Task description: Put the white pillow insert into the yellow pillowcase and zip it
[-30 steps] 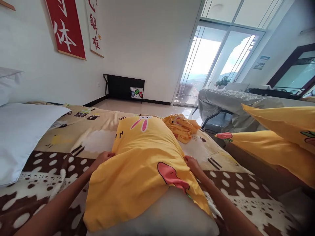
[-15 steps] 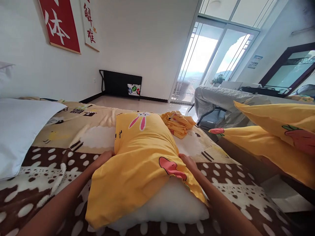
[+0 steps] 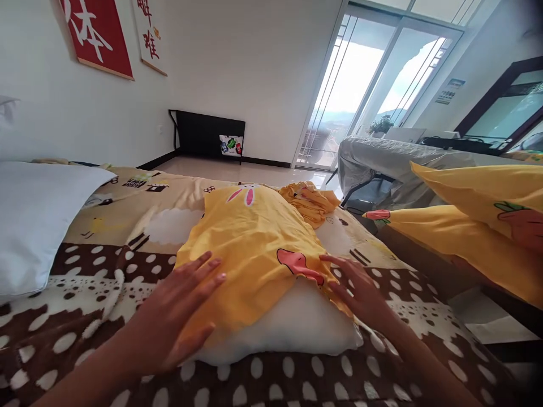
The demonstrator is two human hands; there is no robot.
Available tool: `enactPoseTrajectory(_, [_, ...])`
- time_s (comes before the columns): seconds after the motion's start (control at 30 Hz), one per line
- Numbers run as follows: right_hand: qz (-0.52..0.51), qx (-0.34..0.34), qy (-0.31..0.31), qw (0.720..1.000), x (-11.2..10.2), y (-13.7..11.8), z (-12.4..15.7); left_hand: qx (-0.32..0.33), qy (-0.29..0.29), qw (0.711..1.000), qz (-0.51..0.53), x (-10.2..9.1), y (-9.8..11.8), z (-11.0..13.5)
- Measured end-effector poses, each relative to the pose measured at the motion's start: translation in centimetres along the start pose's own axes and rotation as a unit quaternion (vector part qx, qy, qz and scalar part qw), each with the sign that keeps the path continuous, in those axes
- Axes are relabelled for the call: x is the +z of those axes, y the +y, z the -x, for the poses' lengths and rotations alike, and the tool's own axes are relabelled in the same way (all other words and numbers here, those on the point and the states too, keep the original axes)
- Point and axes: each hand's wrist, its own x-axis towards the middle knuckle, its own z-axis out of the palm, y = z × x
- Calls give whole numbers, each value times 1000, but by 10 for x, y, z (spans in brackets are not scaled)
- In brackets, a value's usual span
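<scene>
Resting flat near the middle of the bed, our left hand (image 3: 180, 308) lies palm down with the fingers spread wide, pressing on the near left part of the yellow cotton pillowcase printed with a pink rabbit and carrots (image 3: 254, 249); it grips nothing. Our right hand (image 3: 358, 288) is likewise open, fingers extended and slightly apart, touching the near right edge of the same pillowcase beside the pink carrot print, with no fabric pinched between the fingers. We see that the pillowcase covers the far portion of the plump white pillow (image 3: 292, 328), whose bare near end protrudes from the open mouth of the case between our two hands. The pillow lies on the brown and beige fleece blanket with white spots and sheep figures (image 3: 127, 260) that covers the bed. Just beyond the far right corner of the pillowcase sits a crumpled yellow cloth bundle (image 3: 311, 203). A flat white pillow (image 3: 38, 215) rests at the left side of the bed, well apart from our hands. To the right, past the edge of the bed, two yellow carrot-print pillows (image 3: 475, 226) are stacked one over the other. A red wall hanging with white characters (image 3: 95, 34) is fixed to the wall at upper left.
</scene>
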Motion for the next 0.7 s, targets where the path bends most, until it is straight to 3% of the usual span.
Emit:
enactPoseTrajectory(0.1, [36,-53,-29,998,15,-19,26,23,14,999,-45,27,31,-1])
enactPoseTrajectory(0.17, [57,-40,-6,998,30,-11,45,23,55,996,-60,42,40,2])
enactPoseTrajectory(0.23, [75,-23,5,997,40,9,61,29,101,993,-46,43,42,4])
enactPoseTrajectory(0.33, [90,-17,-19,996,32,44,74,40,165,985,20,15,34,3])
enactPoseTrajectory(0.47, [107,-25,21,994,-19,66,60,86,127,986,61,-44,14,-4])
enactPoseTrajectory(0.6, [193,-24,88,977,-79,43,11,58,179,977,-104,-82,-18,-18])
enactPoseTrajectory(0.7, [250,10,94,964,-107,17,-34,-49,122,971,-201,-104,-41,-47])
